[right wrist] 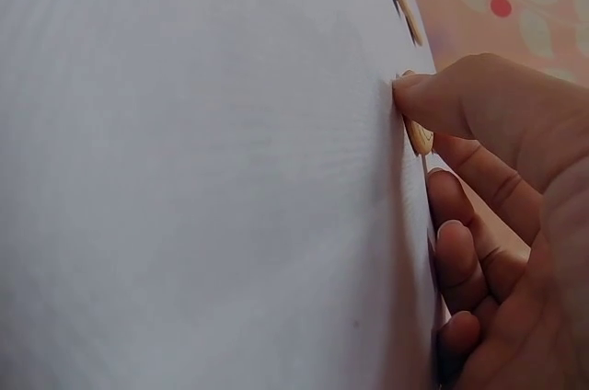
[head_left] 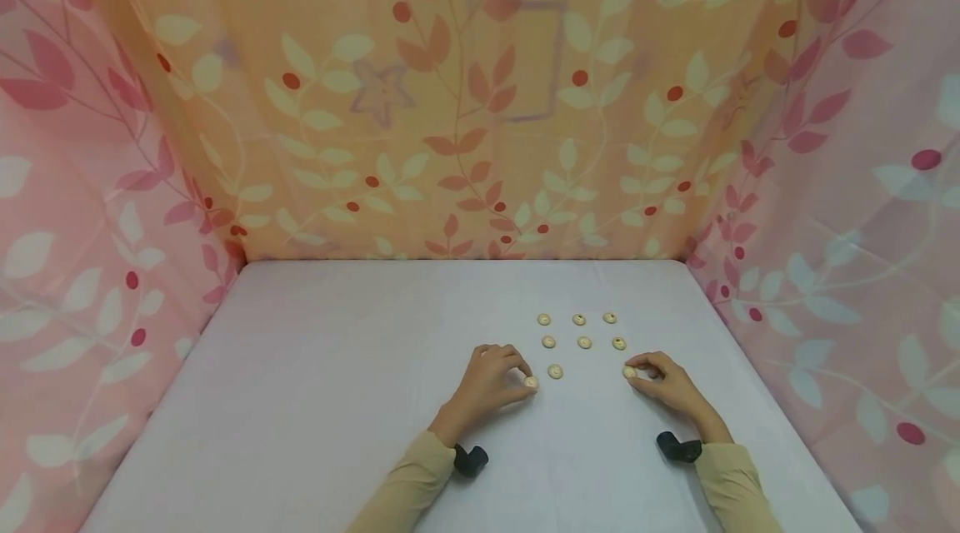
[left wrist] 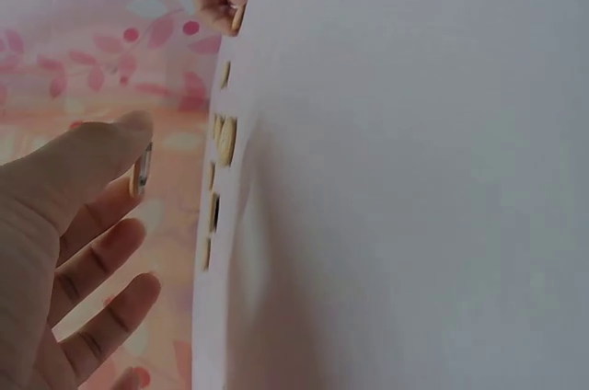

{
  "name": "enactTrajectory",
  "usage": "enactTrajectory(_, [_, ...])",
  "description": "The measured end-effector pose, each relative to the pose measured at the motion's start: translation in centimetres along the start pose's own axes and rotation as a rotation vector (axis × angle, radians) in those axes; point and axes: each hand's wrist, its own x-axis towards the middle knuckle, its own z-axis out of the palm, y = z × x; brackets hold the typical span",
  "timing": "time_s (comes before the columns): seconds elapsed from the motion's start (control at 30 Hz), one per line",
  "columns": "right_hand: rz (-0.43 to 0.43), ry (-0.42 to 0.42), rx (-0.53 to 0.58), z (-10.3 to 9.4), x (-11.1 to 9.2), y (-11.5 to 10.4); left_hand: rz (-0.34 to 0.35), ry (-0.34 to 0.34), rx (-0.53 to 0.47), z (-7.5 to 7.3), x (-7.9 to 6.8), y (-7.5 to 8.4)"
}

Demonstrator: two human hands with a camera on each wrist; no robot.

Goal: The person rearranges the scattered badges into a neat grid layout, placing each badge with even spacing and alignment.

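My left hand [head_left: 491, 379] pinches a small round wooden disc [head_left: 531, 383] between thumb and forefinger. In the left wrist view that disc [left wrist: 140, 169] is seen edge-on, with the other fingers spread loosely below. On the right, my right hand [head_left: 667, 383] holds another wooden disc [head_left: 629, 372] by thumb and fingertips at the table surface. The right wrist view shows this disc [right wrist: 421, 135] partly behind the thumb. Between the hands lies a single disc [head_left: 555, 371], nearest the left hand. Marks on the discs are too small to read.
Beyond the hands, several similar discs lie in two rows, including a middle disc [head_left: 584, 342] and a back disc [head_left: 579, 320]. They rest on a white-covered table [head_left: 322, 366]. Patterned curtains [head_left: 450, 100] hang behind and at both sides. A black wrist device [head_left: 471, 460] sits at each cuff.
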Motion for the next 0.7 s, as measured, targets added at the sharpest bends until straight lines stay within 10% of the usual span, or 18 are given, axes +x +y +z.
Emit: enactTrajectory(0.7, [0.006, 0.008, 0.009, 0.2, 0.2, 0.1, -0.08, -0.032, 0.103, 5.1, 5.5, 4.0])
